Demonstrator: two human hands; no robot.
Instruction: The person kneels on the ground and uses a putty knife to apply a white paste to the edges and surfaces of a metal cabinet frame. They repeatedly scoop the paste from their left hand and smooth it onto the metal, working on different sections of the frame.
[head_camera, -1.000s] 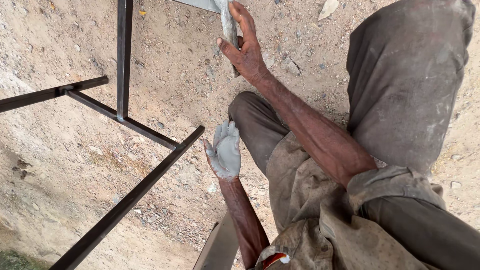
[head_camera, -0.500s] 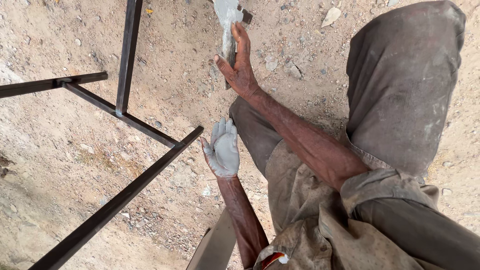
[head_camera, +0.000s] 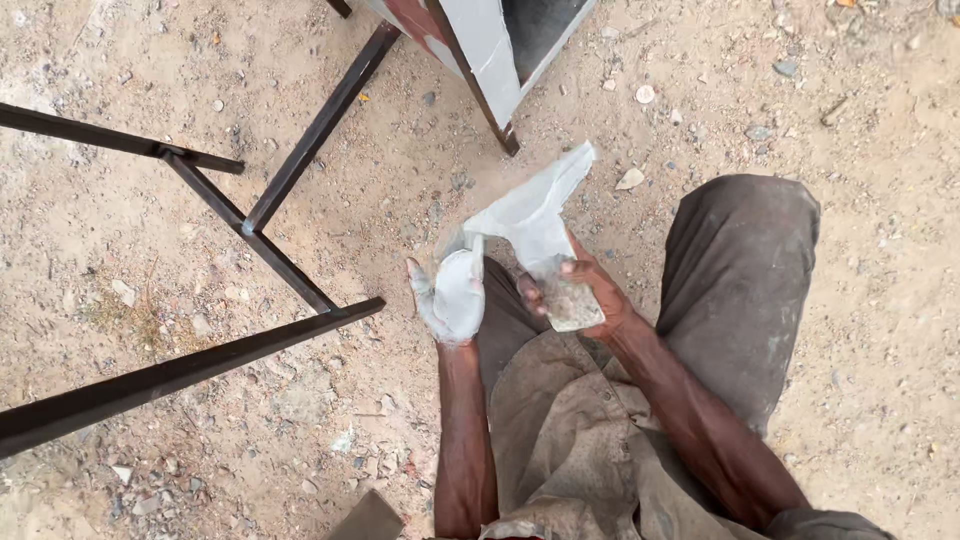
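Far to the left of both grips, a dark welded metal frame (head_camera: 250, 225) is being seen lying across the sandy ground (head_camera: 150, 430). The left hand (head_camera: 450, 295), coated in pale grey paste, is being held palm up with the fingers spread apart; it is clamped on nothing, though one corner of a crumpled grey-white sheet (head_camera: 530, 215) is resting against its fingertips. The sheet is being carried between the two hands, rising up and away from the right grip. The right hand (head_camera: 585, 295) is being closed together around the sheet's lower end and around a rough, gritty block (head_camera: 572, 302), probably an abrasive stone or sanding pad, which is being pinned under the thumb. Beyond both grips, the grey-painted corner of a metal cabinet (head_camera: 490, 50) is being shown at the top. The sheet is judged to be light, limp and easily torn, best pinched at an edge; the block is judged to be stiff, coarse and non-slippery, best gripped across its short sides.
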